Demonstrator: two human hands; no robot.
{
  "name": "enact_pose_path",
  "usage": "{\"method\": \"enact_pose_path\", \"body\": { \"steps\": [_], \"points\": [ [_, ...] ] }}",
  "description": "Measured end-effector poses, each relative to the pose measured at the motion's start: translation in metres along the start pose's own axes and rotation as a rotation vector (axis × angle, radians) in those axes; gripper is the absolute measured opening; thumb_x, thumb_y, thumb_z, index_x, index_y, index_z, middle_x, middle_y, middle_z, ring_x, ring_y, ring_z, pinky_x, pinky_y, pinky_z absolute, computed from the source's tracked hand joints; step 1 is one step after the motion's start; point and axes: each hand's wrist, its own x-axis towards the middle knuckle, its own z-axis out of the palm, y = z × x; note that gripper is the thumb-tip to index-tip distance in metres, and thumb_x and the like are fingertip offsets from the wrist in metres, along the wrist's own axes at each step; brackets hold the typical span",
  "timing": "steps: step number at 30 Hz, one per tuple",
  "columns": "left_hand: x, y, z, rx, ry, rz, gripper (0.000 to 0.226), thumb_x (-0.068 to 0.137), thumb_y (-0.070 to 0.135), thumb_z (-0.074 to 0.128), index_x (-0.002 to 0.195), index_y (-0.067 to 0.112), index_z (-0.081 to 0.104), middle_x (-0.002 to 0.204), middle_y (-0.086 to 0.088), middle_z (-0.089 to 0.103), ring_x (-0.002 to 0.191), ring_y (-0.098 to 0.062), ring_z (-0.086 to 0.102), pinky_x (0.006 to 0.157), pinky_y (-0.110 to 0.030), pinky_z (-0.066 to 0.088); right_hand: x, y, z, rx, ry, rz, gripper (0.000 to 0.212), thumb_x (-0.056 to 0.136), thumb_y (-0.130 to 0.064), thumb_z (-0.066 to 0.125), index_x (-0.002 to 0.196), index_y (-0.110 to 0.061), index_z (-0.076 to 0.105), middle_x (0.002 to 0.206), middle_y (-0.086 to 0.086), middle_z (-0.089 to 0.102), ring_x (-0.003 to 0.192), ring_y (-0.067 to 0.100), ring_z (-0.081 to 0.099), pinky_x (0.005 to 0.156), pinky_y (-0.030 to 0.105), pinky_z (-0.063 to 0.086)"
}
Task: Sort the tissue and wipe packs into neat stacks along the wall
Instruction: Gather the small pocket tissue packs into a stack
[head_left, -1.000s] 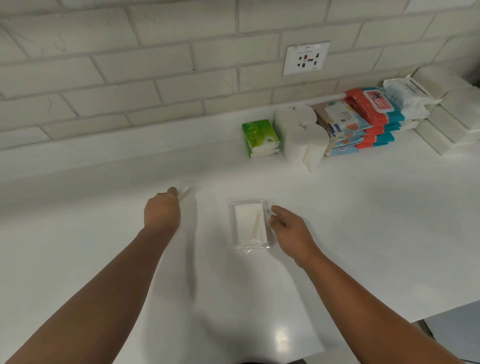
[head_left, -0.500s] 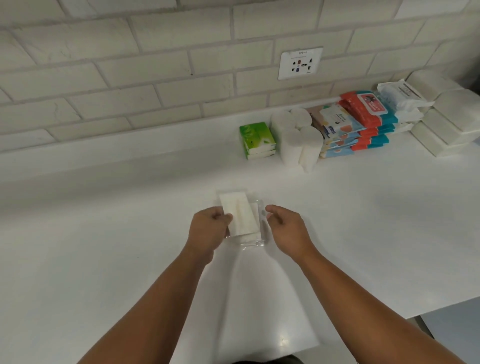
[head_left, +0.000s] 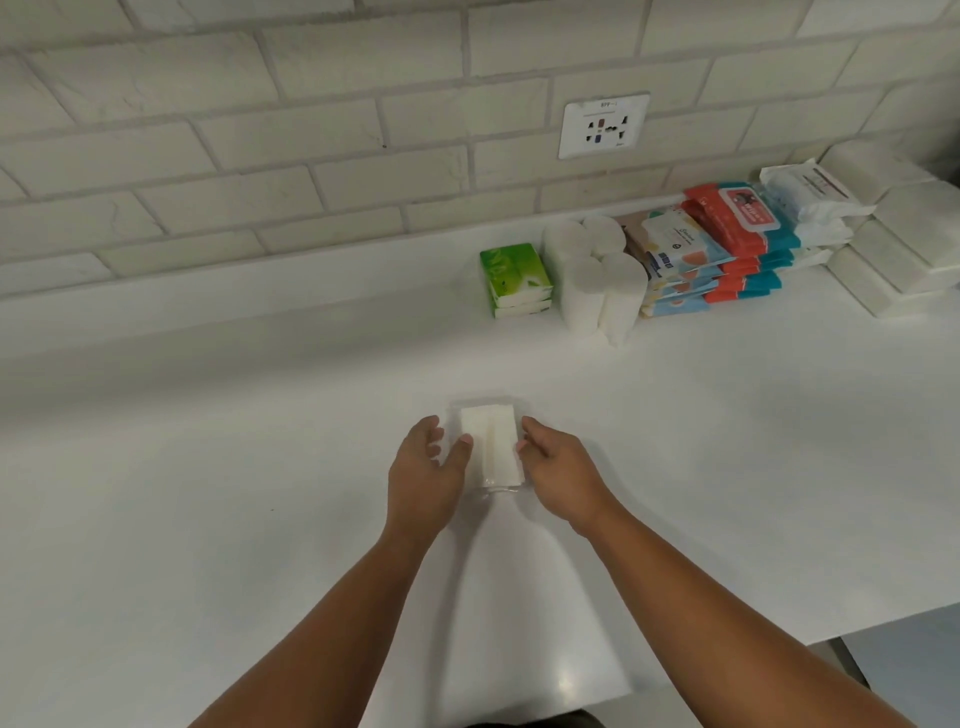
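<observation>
On the counter (head_left: 208, 467), the tissue pack (head_left: 491, 447) points lengthwise at the wall (head_left: 311, 130), left hand (head_left: 423, 478) slack, right hand (head_left: 561, 478) pinching it.

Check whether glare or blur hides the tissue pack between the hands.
Head view: no; the tissue pack between left hand and right hand is low-contrast, white on the white counter, edges readable; head view, one glare spot sits near the counter's front edge, clear of it.

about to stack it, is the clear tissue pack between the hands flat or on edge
Flat: the clear tissue pack shows its broad white face upward.
</observation>
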Motion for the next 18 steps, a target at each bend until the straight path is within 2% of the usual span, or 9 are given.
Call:
{"method": "enact_pose_path", "body": {
  "steps": [2, 4, 5, 7, 9, 10, 13, 15, 18],
  "points": [
    [-0.006, -0.002, 0.003, -0.1, -0.037, -0.003, 0.049, 0.098, 0.032, 0.064, 0.144, 0.024, 0.048, 0.129, 0.019, 0.055, 0.119, -0.002, 0.055, 0.103, -0.023, 0.043, -0.001, 0.0, 0.003, 0.031, -0.02, 0.005, 0.042, 0.103, -0.025, 0.045, 0.144, -0.016, 0.049, 0.136, -0.006, 0.059, 0.124, 0.013, 0.055, 0.11, 0.034, 0.042],
    [-0.013, -0.006, 0.008, -0.126, -0.082, 0.023, 0.027, 0.101, 0.025, 0.06, 0.125, 0.036, 0.055, 0.116, 0.026, 0.061, 0.108, 0.006, 0.061, 0.093, -0.017, 0.047, -0.002, 0.002, 0.007, 0.081, -0.039, 0.021, 0.049, 0.101, -0.031, 0.045, 0.148, -0.02, 0.043, 0.14, -0.006, 0.057, 0.128, 0.015, 0.054, 0.113, 0.04, 0.041],
    [-0.016, -0.008, 0.011, -0.129, -0.096, 0.05, 0.023, 0.101, 0.023, 0.058, 0.121, 0.036, 0.056, 0.112, 0.024, 0.066, 0.106, 0.002, 0.065, 0.092, -0.02, 0.05, -0.002, 0.004, 0.01, 0.108, -0.042, 0.029, 0.051, 0.1, -0.033, 0.044, 0.15, -0.021, 0.041, 0.142, -0.006, 0.055, 0.13, 0.015, 0.053, 0.113, 0.041, 0.04],
    [-0.022, -0.013, 0.021, -0.167, -0.123, 0.061, 0.031, 0.102, 0.021, 0.056, 0.13, 0.034, 0.054, 0.116, 0.023, 0.068, 0.108, 0.001, 0.065, 0.093, -0.024, 0.052, -0.009, -0.002, 0.012, 0.15, -0.033, 0.048, 0.051, 0.104, -0.03, 0.042, 0.153, -0.022, 0.035, 0.149, -0.007, 0.048, 0.135, 0.017, 0.047, 0.116, 0.04, 0.036],
    [-0.029, -0.012, 0.028, -0.191, -0.124, 0.057, 0.041, 0.103, 0.021, 0.054, 0.141, 0.035, 0.046, 0.12, 0.032, 0.062, 0.108, 0.011, 0.061, 0.093, -0.016, 0.047, -0.012, -0.002, 0.016, 0.181, -0.018, 0.064, 0.05, 0.106, -0.024, 0.04, 0.155, -0.023, 0.031, 0.151, -0.006, 0.043, 0.139, 0.018, 0.042, 0.117, 0.036, 0.034],
    [-0.031, -0.01, 0.031, -0.21, -0.111, 0.051, 0.049, 0.103, 0.021, 0.054, 0.149, 0.032, 0.04, 0.124, 0.031, 0.058, 0.111, 0.009, 0.059, 0.095, -0.015, 0.046, -0.011, 0.0, 0.018, 0.191, -0.009, 0.07, 0.05, 0.106, -0.023, 0.04, 0.156, -0.024, 0.03, 0.153, -0.006, 0.042, 0.139, 0.018, 0.041, 0.117, 0.034, 0.033],
    [-0.025, -0.011, 0.037, -0.257, -0.065, 0.03, 0.055, 0.103, 0.02, 0.054, 0.155, 0.026, 0.036, 0.14, 0.015, 0.057, 0.124, -0.007, 0.059, 0.106, -0.028, 0.049, -0.003, 0.004, 0.025, 0.219, 0.028, 0.065, 0.049, 0.107, -0.023, 0.039, 0.155, -0.026, 0.031, 0.154, -0.006, 0.04, 0.14, 0.017, 0.04, 0.117, 0.033, 0.033],
    [-0.015, -0.013, 0.04, -0.266, -0.044, 0.019, 0.056, 0.102, 0.019, 0.054, 0.155, 0.026, 0.037, 0.143, 0.011, 0.058, 0.127, -0.01, 0.058, 0.108, -0.036, 0.05, 0.005, 0.006, 0.03, 0.221, 0.06, 0.052, 0.049, 0.106, -0.021, 0.038, 0.155, -0.026, 0.032, 0.154, -0.005, 0.041, 0.14, 0.018, 0.041, 0.118, 0.036, 0.034],
    [-0.003, -0.012, 0.045, -0.283, -0.035, 0.002, 0.056, 0.101, 0.018, 0.054, 0.155, 0.026, 0.037, 0.143, 0.011, 0.058, 0.127, -0.011, 0.058, 0.109, -0.039, 0.049, 0.016, 0.006, 0.033, 0.242, 0.119, 0.045, 0.048, 0.105, -0.016, 0.039, 0.152, -0.025, 0.038, 0.152, -0.005, 0.045, 0.138, 0.017, 0.044, 0.116, 0.038, 0.037]
  ]
}}
